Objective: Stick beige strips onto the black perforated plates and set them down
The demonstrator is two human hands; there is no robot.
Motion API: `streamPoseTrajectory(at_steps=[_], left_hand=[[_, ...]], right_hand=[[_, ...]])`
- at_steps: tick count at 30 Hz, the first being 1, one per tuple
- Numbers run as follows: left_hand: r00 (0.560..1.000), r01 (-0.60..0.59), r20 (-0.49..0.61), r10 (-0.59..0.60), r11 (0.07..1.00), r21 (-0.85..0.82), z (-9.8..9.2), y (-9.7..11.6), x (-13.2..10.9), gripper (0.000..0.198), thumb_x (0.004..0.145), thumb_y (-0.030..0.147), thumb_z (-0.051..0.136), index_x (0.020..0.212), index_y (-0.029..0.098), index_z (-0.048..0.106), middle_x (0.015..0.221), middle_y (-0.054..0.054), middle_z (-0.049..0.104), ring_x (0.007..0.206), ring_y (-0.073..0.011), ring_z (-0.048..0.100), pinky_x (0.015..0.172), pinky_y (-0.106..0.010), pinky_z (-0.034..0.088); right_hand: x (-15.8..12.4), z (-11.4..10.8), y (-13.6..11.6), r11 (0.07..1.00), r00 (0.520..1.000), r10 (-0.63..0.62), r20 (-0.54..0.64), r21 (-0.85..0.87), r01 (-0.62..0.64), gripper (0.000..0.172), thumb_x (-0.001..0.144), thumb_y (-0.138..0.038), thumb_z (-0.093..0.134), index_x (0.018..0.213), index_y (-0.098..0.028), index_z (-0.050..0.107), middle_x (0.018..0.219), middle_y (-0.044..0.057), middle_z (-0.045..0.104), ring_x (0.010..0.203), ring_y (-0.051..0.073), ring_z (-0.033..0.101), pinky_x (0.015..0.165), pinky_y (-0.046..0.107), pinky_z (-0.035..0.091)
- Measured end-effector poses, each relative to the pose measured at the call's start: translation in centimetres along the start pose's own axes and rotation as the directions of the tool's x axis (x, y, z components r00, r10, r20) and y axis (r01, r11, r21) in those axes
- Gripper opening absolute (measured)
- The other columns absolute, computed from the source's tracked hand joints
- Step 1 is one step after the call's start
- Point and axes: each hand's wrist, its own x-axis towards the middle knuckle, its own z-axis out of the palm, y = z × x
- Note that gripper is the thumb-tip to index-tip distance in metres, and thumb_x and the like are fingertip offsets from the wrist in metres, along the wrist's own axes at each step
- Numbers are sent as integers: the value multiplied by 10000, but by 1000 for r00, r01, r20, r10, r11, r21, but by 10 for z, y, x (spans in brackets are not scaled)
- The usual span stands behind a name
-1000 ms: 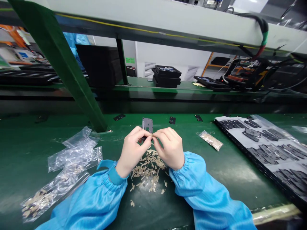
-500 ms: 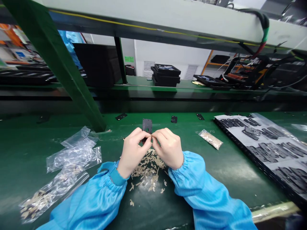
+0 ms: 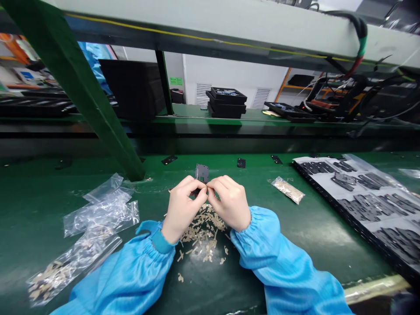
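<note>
My left hand (image 3: 181, 206) and my right hand (image 3: 229, 202) meet above the green bench, both in pinches. Between their fingertips they grip a small dark grey plate (image 3: 201, 173) that sticks up behind the fingers. A tiny beige piece seems pinched where the thumbs meet; I cannot make it out clearly. Under the hands lies a heap of small beige parts (image 3: 202, 234). Both arms wear blue sleeves.
Clear plastic bags (image 3: 98, 212) lie to the left, one with beige parts (image 3: 57, 271). A small bag of beige parts (image 3: 288, 190) lies right of the hands. A black tray of dark plates (image 3: 367, 201) sits at far right. A green post (image 3: 85, 96) rises at left.
The hands hold the same pinch on the plate. The plate has tilted slightly. The view has shifted a little.
</note>
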Motion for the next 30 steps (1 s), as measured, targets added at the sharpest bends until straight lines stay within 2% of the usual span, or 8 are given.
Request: streamPoseTrajectory(at_steps=[12, 17, 25, 30], left_hand=[[999, -19, -32, 17, 999, -38, 4, -2, 0, 153, 732, 105, 490, 605, 170, 548, 644, 10, 515, 638, -122, 501, 597, -235, 396], [998, -50, -33, 49, 998, -37, -3, -2, 2, 153, 717, 97, 481, 597, 176, 532, 641, 15, 496, 635, -121, 484, 596, -240, 384], [991, -131, -10, 131, 991, -36, -16, -3, 6, 156, 725, 98, 470, 602, 179, 523, 647, 13, 481, 638, -120, 471, 600, -242, 377], [987, -157, 24, 158, 987, -25, -17, -4, 6, 153, 723, 96, 474, 609, 180, 532, 649, 15, 477, 617, -114, 464, 579, -235, 378]], right_hand=[[-1, 2, -2, 1000, 1000, 7, -18, -7, -7, 162, 801, -110, 473, 713, -174, 593, 710, 36, 646, 680, 142, 544, 625, 250, 425], [3, -6, 2, 998, 998, 57, -34, 21, -57, 153, 772, -101, 461, 684, -178, 560, 671, 28, 598, 664, 146, 516, 619, 259, 409], [9, -18, 1, 976, 995, 79, 58, 200, -89, 213, 819, -175, 439, 610, -191, 475, 598, -6, 484, 601, 129, 444, 574, 257, 366], [11, -17, 1, 898, 990, 109, 89, 418, -136, 90, 795, -142, 505, 724, -174, 549, 690, 6, 560, 642, 117, 517, 612, 238, 428]])
